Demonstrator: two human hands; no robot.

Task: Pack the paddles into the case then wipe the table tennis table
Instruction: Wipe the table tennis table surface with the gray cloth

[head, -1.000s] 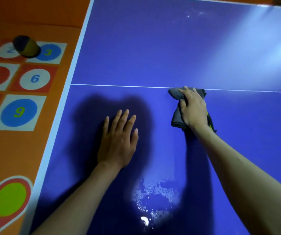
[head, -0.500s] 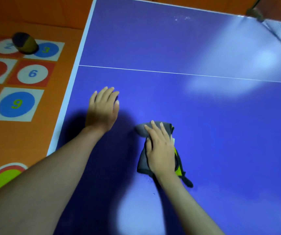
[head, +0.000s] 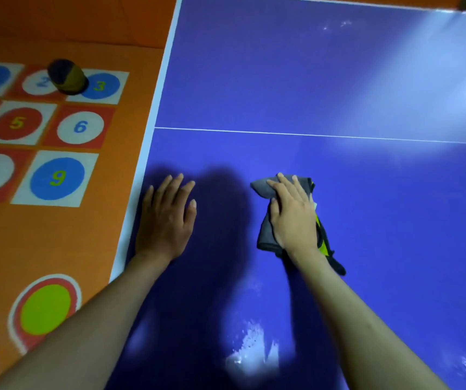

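The blue table tennis table (head: 338,80) fills most of the view, with a white centre line across it and a white edge on its left. A crumpled grey cloth (head: 264,190) with a yellow and black part lies on the table under my right hand (head: 293,218), which presses it flat with straight fingers. My left hand (head: 167,218) rests palm down on the table near the left edge, fingers spread. No paddles or case are in view.
Left of the table lies an orange floor mat (head: 57,249) with numbered squares and coloured circles. A small dark and yellow rounded object (head: 67,77) stands on it near the squares 2 and 3. Bright glare marks the table's far right and near side.
My right hand has slid the cloth from the centre line back toward me. My left hand has shifted left, closer to the table's white edge. The view has moved about between frames.
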